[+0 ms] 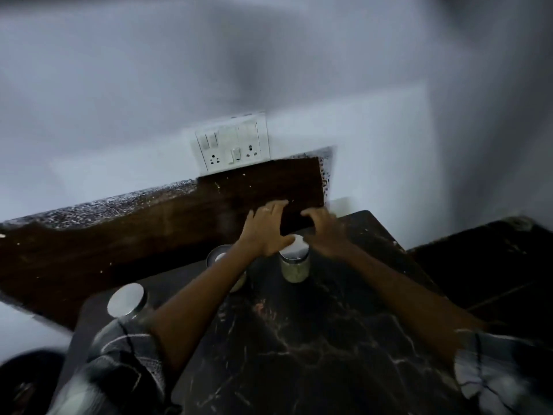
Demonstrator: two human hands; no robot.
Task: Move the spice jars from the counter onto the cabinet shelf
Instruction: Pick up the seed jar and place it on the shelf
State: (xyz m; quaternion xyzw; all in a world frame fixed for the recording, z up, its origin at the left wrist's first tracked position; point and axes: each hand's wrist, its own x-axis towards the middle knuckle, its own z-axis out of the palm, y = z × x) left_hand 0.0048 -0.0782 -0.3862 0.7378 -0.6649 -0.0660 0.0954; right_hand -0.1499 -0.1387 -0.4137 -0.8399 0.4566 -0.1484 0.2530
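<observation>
Three spice jars with silver lids stand on the dark marble counter (314,339). The middle-right jar (294,266) holds pale contents and sits just below both hands. My left hand (266,229) hovers over its left side with fingers spread and straight, the thumb near the lid. My right hand (321,232) is above its right side, fingers loosely bent, holding nothing that I can see. A second jar (218,255) is partly hidden behind my left forearm. The third jar (127,299) stands at the counter's left edge. No cabinet shelf is in view.
A dark brown backsplash (149,229) runs behind the counter, with a white switch and socket plate (232,142) on the grey wall above it. A lower dark surface (493,265) lies to the right. The picture is blurred by motion.
</observation>
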